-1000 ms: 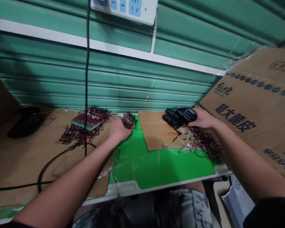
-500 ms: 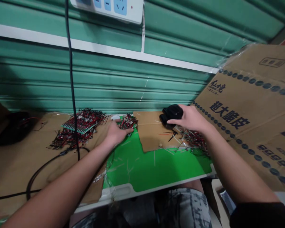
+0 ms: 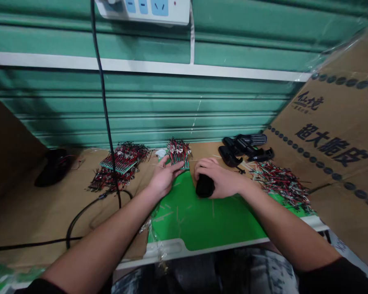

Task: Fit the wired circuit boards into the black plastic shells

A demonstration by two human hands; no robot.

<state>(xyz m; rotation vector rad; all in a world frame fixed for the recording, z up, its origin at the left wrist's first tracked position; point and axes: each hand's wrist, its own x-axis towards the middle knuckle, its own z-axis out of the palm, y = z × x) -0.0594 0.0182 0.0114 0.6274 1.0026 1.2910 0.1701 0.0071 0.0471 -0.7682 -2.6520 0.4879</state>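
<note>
My left hand [image 3: 164, 176] grips the lower left edge of a small circuit board panel [image 3: 180, 157], thumb along its front. Red and black wires bristle from that panel. Just to its right, my right hand [image 3: 222, 177] is wrapped around a black plastic piece [image 3: 205, 186] with a rounded end; most of it is hidden by the fingers. A green board [image 3: 202, 224] lies under both hands, a cardboard sheet [image 3: 199, 149] on its far part.
Several black plastic parts [image 3: 230, 156] lie at the back right, beside a heap of wired pieces [image 3: 285, 183]. Left are stacked wired panels [image 3: 119, 163], a black cable [image 3: 106, 106] and a dark object [image 3: 53, 167]. A printed carton [image 3: 331, 163] stands right; a power strip [image 3: 147, 10] hangs above.
My right hand has come left and nearer from the black parts, carrying the black piece beside the panel. My left hand stays at the panel. The view has shifted, showing more parts at right.
</note>
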